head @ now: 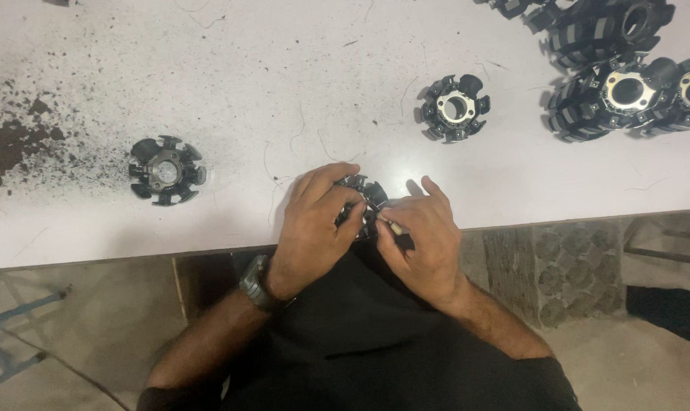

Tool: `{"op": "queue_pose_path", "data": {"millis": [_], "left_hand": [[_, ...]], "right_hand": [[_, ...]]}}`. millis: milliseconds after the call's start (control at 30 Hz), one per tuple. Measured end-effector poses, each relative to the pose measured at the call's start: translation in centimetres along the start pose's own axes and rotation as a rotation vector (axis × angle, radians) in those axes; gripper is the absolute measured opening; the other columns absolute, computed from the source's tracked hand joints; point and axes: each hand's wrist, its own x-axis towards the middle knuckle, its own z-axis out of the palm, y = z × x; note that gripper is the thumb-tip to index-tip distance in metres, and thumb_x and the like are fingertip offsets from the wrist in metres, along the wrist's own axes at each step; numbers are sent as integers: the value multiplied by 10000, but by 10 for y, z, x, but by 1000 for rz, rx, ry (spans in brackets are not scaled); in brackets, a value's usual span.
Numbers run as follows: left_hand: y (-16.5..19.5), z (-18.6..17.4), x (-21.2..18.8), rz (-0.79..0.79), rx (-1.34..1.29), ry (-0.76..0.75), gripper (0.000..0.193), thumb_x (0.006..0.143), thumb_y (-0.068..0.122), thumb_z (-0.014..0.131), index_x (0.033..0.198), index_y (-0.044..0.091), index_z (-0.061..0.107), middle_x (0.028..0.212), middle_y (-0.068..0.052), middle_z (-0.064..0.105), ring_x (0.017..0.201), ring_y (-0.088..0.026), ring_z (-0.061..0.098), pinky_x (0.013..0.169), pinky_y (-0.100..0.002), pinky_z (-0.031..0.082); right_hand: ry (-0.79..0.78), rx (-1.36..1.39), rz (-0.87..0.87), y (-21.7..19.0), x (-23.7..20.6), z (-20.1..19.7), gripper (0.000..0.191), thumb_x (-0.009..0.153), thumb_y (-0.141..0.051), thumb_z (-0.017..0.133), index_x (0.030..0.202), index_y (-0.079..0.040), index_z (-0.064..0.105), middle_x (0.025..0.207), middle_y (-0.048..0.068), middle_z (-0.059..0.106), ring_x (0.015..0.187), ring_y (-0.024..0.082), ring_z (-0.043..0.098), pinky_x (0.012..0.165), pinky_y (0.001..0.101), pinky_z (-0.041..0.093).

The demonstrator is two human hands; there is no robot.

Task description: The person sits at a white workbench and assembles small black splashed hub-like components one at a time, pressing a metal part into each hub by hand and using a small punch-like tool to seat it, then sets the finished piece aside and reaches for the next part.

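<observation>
At the near edge of the white table (94, 228), over a lap in dark cloth, a black toothed stator core (364, 199) is held between both hands, half hidden by them. The left hand (314, 221) is curled over the core's left side, fingers bent close round it, thumb tucked under; a dark wristwatch (255, 283) is worn on that wrist. The right hand (419, 232) is set against the core's right side, forefinger raised and slightly apart, while a small pale, slender piece (394, 225) is pinched between thumb and another finger, its tip at the core's edge; what the piece is cannot be told. Thin stray wire strands (273, 190) are seen on the tabletop just left of the hands. Farther left, well apart, a second stator core (165, 170) with a grey metal centre lies flat. Beyond it toward the left edge, dark powdery debris (10, 141) is spread over the surface, thinning into specks rightward. Farther back and right of the hands, a third stator core (455, 108) with a pale ring in its middle lies alone. At the far right corner, a cluster of larger black toothed cores (626, 84) is piled together, touching one another. Below the table edge, bare floor and a patterned block (565, 266) are seen to the right.
</observation>
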Motion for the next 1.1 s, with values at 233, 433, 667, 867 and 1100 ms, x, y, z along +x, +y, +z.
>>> {"op": "queue_pose_path", "data": {"millis": [233, 433, 667, 867, 1100], "left_hand": [[-5, -6, -3, -38, -72, -36, 111, 907, 90, 741, 1004, 49, 707, 1375, -119, 637, 1277, -307, 590, 1054, -428, 492], [-4, -2, -5, -8, -24, 26, 129, 857, 77, 758, 963, 52, 689, 1330, -102, 646, 1225, -301, 603, 1029, -431, 493], [-5, -1, -8, 20, -12, 41, 144, 850, 67, 760, 959, 48, 667, 1318, -104, 626, 1210, -311, 586, 1020, -439, 487], [-7, 2, -11, 24, -17, 61, 146, 848, 64, 759, 955, 42, 661, 1320, -105, 630, 1208, -316, 598, 1019, -442, 503], [6, -42, -3, 117, 213, 289, 170, 919, 125, 768, 1007, 34, 655, 1332, -205, 592, 1237, -346, 593, 1026, -461, 509]], "right_hand": [[29, -1, 7, -2, -2, 5, 250, 844, -1, 798, 1033, -45, 642, 999, 85, 709, 964, 267, 705, 1181, 570, 452], [-6, -49, -7, -5, 0, 5, 274, 815, 8, 801, 1031, -49, 642, 995, 87, 702, 973, 267, 691, 1165, 567, 444], [-29, -96, -32, -11, 6, 4, 274, 821, 29, 798, 1033, -62, 649, 991, 74, 693, 958, 251, 687, 1178, 552, 453], [-103, -116, -15, -15, 12, -4, 260, 819, 18, 793, 1029, -59, 660, 954, 67, 689, 916, 256, 688, 1183, 561, 436], [122, -2, -10, -8, 6, -8, 261, 885, 14, 738, 1097, -57, 603, 1016, 79, 698, 1007, 280, 699, 1186, 570, 412]]}}
